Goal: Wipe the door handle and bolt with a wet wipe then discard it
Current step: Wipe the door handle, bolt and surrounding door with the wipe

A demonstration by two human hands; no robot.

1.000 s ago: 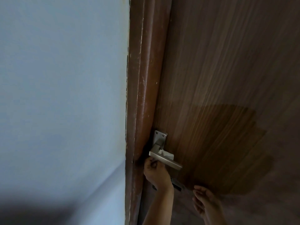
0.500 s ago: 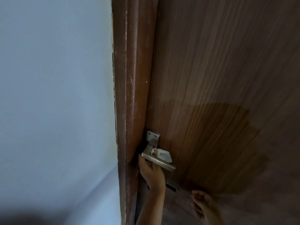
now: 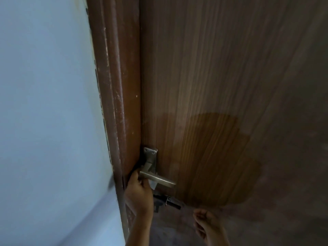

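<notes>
A silver lever handle (image 3: 158,179) on a metal backplate (image 3: 150,155) sits at the left edge of the brown wooden door (image 3: 213,86). My left hand (image 3: 139,194) is under the lever's inner end, holding a white wet wipe (image 3: 153,185) against its underside; only a small corner of the wipe shows. A dark bolt (image 3: 166,201) is fixed to the door just below the handle, partly hidden by my left hand. My right hand (image 3: 209,226) hangs lower right, fingers loosely curled, holding nothing and apart from the door hardware.
The brown door frame (image 3: 115,103) runs vertically just left of the handle, with scuffed paint. A pale blue wall (image 3: 44,103) fills the left side. A darker shadow patch (image 3: 221,157) lies across the door to the right of the handle.
The wipe, seen on top of the lever half a second ago, is now under it with my left hand. The view has shifted right. My right hand stays low.
</notes>
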